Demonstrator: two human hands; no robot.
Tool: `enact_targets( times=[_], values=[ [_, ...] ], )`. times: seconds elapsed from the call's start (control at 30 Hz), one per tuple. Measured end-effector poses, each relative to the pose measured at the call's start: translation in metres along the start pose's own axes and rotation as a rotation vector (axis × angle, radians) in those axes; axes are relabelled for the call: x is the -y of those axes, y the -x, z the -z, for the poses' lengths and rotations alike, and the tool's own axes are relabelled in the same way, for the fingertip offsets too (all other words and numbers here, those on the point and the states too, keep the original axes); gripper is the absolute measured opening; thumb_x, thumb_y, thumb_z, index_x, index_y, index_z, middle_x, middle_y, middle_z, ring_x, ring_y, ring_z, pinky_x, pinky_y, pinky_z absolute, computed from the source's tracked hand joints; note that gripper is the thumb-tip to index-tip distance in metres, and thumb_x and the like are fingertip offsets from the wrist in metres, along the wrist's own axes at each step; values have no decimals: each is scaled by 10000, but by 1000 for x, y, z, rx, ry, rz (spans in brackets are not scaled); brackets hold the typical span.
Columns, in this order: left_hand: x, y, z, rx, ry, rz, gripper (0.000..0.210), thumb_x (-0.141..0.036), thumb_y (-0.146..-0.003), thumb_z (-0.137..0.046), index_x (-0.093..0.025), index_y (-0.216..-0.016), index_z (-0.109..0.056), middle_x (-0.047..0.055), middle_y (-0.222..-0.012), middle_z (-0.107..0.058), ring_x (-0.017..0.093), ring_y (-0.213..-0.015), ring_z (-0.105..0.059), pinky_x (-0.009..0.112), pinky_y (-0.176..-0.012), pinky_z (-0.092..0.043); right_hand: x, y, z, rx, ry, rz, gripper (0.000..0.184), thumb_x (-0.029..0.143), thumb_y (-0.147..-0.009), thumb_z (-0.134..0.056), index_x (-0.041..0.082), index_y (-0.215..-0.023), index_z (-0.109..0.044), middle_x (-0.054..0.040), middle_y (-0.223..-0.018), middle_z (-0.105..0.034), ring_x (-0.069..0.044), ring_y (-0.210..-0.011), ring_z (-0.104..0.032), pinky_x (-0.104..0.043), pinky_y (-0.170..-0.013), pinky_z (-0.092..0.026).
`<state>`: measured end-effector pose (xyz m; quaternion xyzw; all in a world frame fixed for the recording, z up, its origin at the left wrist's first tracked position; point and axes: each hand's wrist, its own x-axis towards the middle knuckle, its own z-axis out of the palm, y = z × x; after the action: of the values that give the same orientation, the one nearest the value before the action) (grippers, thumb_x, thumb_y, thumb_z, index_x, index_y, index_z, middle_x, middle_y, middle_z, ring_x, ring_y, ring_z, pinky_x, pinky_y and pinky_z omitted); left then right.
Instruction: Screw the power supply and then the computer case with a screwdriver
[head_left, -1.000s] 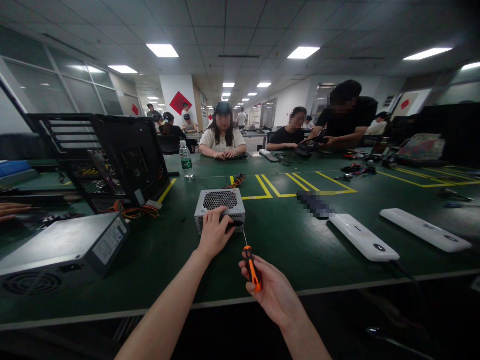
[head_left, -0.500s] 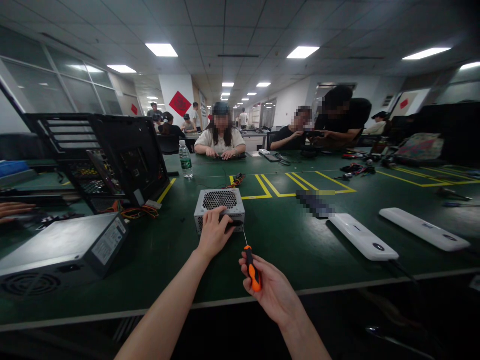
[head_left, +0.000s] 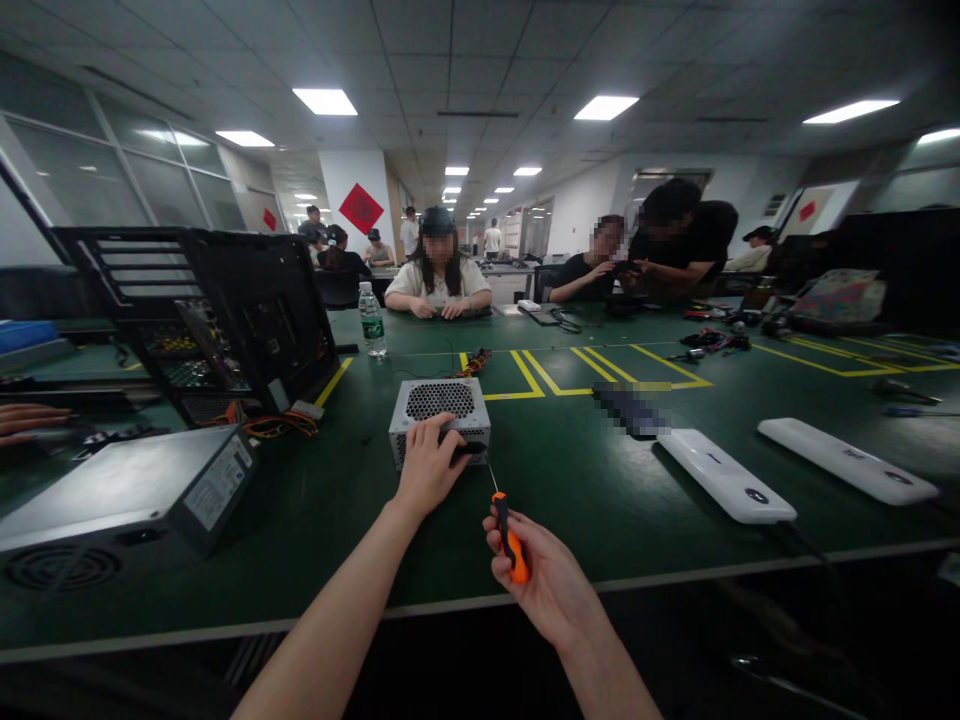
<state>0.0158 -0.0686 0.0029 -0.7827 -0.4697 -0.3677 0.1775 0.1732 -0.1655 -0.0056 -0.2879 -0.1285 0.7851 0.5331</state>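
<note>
A grey metal power supply unit [head_left: 439,400] with a honeycomb grille on top sits on the green table in front of me. My left hand [head_left: 429,462] rests against its near face, with fingers bent around a small black part [head_left: 471,449] whose kind I cannot make out. A screwdriver [head_left: 512,545] with an orange and black handle is held in my right hand [head_left: 541,580]. Its thin shaft points up and away, and the tip is at the right end of the black part, near the unit's front right corner. Whether the tip touches a screw is too small to tell.
At left are a larger power supply [head_left: 120,500] and an open black computer case [head_left: 247,310]. A water bottle [head_left: 371,320] stands behind. Two white devices [head_left: 724,475] lie at right. Several people sit or stand beyond; another person's hand [head_left: 30,422] shows at the far left.
My right hand and the screwdriver handle have shifted slightly to the right, while the tip stays by the black part. My left hand and the power supply unit keep their place.
</note>
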Motion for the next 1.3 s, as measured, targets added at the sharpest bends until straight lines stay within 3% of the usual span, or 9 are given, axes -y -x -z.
enact_targets(
  times=[0.2, 0.5, 0.87, 1.1, 1.3],
  values=[
    [0, 0, -1, -3, 8, 6, 113, -216, -702, -585, -195, -805, -542, 90, -1154, -449, 246, -1087, -391, 408, -894, -301, 2, 1, -2, 28, -5, -51, 185, 109, -782, -487, 67, -934, -584, -118, -839, -610, -119, -700, -567, -171, -477, -423],
    [0, 0, -1, -3, 2, 5, 109, -228, -708, -581, -196, -807, -547, 90, -1151, -453, 246, -1073, -395, 412, -886, -309, -3, -3, 4, 37, 25, 43, 133, 86, -712, -589, 89, -845, -590, -104, -789, -621, -104, -651, -560, -142, -432, -378],
    [-1, 0, 0, -20, 6, 8, 119, -213, -690, -596, -201, -801, -556, 90, -1141, -463, 247, -1062, -409, 415, -875, -326, 2, 1, -1, 45, -2, -51, 192, 127, -765, -525, 79, -939, -591, -106, -841, -619, -122, -704, -579, -205, -539, -454],
    [-1, 0, 1, -11, 2, 5, 108, -212, -700, -585, -199, -803, -556, 94, -1146, -458, 251, -1065, -409, 424, -877, -321, -1, -2, 2, 43, 14, 53, 130, 115, -694, -614, 89, -821, -614, -84, -770, -618, -101, -650, -551, -150, -448, -378],
    [-2, 0, 1, -13, 6, 7, 108, -214, -698, -588, -198, -799, -553, 96, -1146, -458, 253, -1063, -410, 424, -878, -319, -1, -1, 2, 42, 18, 30, 117, 129, -698, -618, 101, -811, -617, -82, -785, -622, -101, -658, -557, -166, -496, -414]
  ],
)
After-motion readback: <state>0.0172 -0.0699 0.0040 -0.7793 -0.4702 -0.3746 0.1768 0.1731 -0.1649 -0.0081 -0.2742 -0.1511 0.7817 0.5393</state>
